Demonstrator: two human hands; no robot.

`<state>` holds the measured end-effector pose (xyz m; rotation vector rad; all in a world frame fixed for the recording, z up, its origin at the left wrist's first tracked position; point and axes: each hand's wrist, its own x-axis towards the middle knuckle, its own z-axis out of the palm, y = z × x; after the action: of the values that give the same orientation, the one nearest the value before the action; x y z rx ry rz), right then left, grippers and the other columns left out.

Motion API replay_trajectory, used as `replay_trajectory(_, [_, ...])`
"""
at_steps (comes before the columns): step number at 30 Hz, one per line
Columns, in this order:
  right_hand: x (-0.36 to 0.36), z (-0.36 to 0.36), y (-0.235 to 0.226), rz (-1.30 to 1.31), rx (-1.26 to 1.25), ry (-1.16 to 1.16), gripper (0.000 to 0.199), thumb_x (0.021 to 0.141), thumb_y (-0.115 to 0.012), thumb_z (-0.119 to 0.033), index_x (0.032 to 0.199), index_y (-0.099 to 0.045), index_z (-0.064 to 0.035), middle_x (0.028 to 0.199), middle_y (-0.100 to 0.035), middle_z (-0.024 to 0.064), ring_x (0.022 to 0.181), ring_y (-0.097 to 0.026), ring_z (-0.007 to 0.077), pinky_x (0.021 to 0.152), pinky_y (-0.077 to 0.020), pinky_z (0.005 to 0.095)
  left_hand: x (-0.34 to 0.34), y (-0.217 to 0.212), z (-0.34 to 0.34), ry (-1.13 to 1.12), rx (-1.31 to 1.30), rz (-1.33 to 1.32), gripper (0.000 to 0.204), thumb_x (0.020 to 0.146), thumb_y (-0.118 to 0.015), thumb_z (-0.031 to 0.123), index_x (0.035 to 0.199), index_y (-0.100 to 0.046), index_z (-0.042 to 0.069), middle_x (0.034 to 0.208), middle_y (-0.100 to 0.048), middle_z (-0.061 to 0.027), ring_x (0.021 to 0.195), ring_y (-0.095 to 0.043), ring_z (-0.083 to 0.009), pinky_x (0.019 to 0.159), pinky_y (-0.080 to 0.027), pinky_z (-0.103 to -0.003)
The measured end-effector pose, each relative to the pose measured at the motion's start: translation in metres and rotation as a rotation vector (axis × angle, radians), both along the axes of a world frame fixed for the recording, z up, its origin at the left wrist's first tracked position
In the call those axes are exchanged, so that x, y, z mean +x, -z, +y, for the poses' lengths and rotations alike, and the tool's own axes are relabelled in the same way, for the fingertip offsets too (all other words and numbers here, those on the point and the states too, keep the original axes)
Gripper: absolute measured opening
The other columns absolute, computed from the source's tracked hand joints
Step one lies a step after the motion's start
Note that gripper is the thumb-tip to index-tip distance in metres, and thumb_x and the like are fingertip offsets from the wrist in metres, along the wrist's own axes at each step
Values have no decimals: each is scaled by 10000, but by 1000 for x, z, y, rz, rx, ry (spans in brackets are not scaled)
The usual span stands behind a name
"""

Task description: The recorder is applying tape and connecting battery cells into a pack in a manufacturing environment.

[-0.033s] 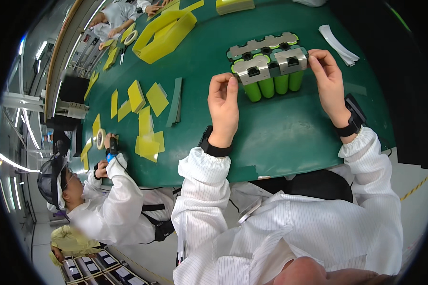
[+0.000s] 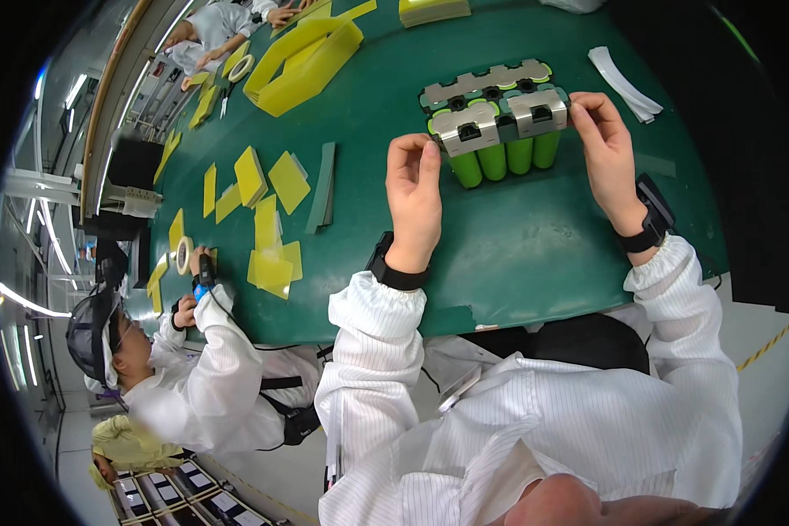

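A battery pack (image 2: 494, 160) of green cylindrical cells stands upright on the table in front of me. Black-and-green holders cap its cells, and silvery metal plates (image 2: 466, 130) lie over the top, bent down along the near side. My left hand (image 2: 415, 188) is closed in a pinch at the pack's left end. At the right end, the thumb and fingers of my right hand (image 2: 607, 145) close on the upper corner. My fingers hide both gripped corners. The cells' lower ends show beneath the near plates.
The green table (image 2: 359, 254) carries yellow sheets (image 2: 272, 272) and dark green strips (image 2: 323, 188) on the left. A folded yellow sheet tray (image 2: 316, 74) lies farther back, with white curved strips (image 2: 622, 85) at the right. Co-workers sit left, one sleeve (image 2: 223, 342) near a tape roll (image 2: 184, 256).
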<state>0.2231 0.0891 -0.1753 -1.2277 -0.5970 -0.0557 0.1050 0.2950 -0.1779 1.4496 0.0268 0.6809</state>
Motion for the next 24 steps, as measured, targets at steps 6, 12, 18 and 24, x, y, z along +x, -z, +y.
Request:
replay_trajectory(6, [-5, 6, 1, 238, 43, -116, 299, 976, -526, -234, 1210, -525, -48, 1101, -542, 14, 1051, -492, 98, 942, -380, 255, 3, 2, -14, 16, -205, 76, 261, 1018, -418, 280, 1214, -448, 111, 1195, -520, -11, 1141, -453, -130, 973, -313, -335])
replay_trajectory(12, [-15, 14, -12, 319, 242, -438, 520, 1024, -381, -315, 1466, -273, -64, 1474, -328, 75, 1360, -290, 162, 1122, -215, 295, 10, 6, -17, 219, -324, -8, 459, 1037, -307, 372, 1394, -332, 84, 1409, -398, -44, 1304, -337, -194, 1104, -218, -360])
replay_trajectory(18, [-6, 9, -6, 344, 244, -525, 563, 1030, -351, -383, 1497, -202, -106, 1490, -307, 57, 1377, -263, 151, 1132, -218, 303, 9, 7, -17, 261, -308, 60, 486, 1022, -319, 420, 1376, -406, 99, 1399, -448, -34, 1291, -371, -213, 1116, -218, -369])
replay_trajectory(24, [2, 6, 6, 237, 132, -571, 549, 1037, -319, -377, 1506, -183, -126, 1513, -267, 65, 1386, -255, 173, 1140, -199, 306, 6, 9, -13, 376, -422, 14, 433, 1020, -343, 353, 1359, -431, 98, 1399, -451, -32, 1294, -378, -221, 1117, -225, -400])
